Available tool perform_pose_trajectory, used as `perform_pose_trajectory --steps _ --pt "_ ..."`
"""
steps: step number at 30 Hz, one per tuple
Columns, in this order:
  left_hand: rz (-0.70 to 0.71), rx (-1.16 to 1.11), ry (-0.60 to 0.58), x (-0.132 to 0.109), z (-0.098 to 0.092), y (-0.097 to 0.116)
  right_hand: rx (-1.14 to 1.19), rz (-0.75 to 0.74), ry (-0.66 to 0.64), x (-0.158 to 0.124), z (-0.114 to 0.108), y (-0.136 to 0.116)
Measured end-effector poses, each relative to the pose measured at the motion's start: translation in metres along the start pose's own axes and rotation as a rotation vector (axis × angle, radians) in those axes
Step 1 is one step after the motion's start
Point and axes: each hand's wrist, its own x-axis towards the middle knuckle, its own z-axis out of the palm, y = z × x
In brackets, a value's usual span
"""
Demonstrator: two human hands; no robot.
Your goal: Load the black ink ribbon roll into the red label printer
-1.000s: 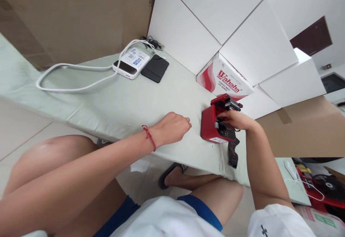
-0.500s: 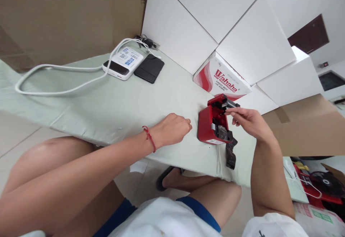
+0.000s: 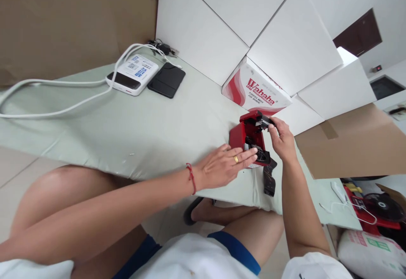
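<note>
A small red box-shaped machine [image 3: 237,135], resembling a label printer, stands with its lid raised on the pale green cloth. My left hand [image 3: 223,164], wearing a ring, lies over its near side with fingers stretched out, fingertips at the opening by a dark round part. At the lid's black edge, my right hand [image 3: 282,140] grips the raised lid [image 3: 252,116] between thumb and fingers. A glossy black strip [image 3: 269,179] comes out from the machine's front and lies on the cloth. My left fingers hide part of the interior.
Behind the machine are a Wahaha carton [image 3: 255,88] and white boxes [image 3: 203,29]. To the left lie a white power bank [image 3: 135,74] with a looped cable, a black flat case [image 3: 167,80] and keys [image 3: 163,48]. A brown cardboard box [image 3: 352,143] stands right.
My left hand has moved right, opening from a loose fist to lie over the machine's near side. My right hand has shifted up onto the lid's edge. The view has turned slightly.
</note>
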Motion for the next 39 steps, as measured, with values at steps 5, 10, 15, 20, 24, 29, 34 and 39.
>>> perform_pose_trajectory --steps 5,10,15,20,24,29,34,39 --pt "0.014 0.008 -0.11 0.0 0.009 0.014 0.0 0.034 0.039 -0.02 -0.004 -0.015" --pt "-0.002 -0.02 -0.128 -0.003 0.004 0.016 0.047 0.096 -0.058 -0.051 -0.008 -0.028" --pt "0.006 -0.056 -0.109 -0.004 -0.001 0.014 0.128 0.15 -0.058 -0.081 -0.001 -0.031" --pt "-0.199 -0.172 0.045 0.009 -0.011 -0.006 0.177 0.209 -0.016 -0.091 0.009 -0.03" --pt "-0.305 -0.269 -0.009 0.015 -0.008 -0.024 0.227 0.25 0.05 -0.096 0.016 -0.03" --pt "-0.322 -0.283 0.0 0.015 0.0 -0.028 0.242 0.254 0.057 -0.096 0.02 -0.031" --pt "-0.262 -0.246 -0.037 0.017 0.003 -0.028 0.274 0.292 0.136 -0.101 0.025 -0.042" --pt "-0.201 -0.287 0.082 0.016 0.013 -0.035 0.386 0.279 0.316 -0.124 0.025 -0.061"
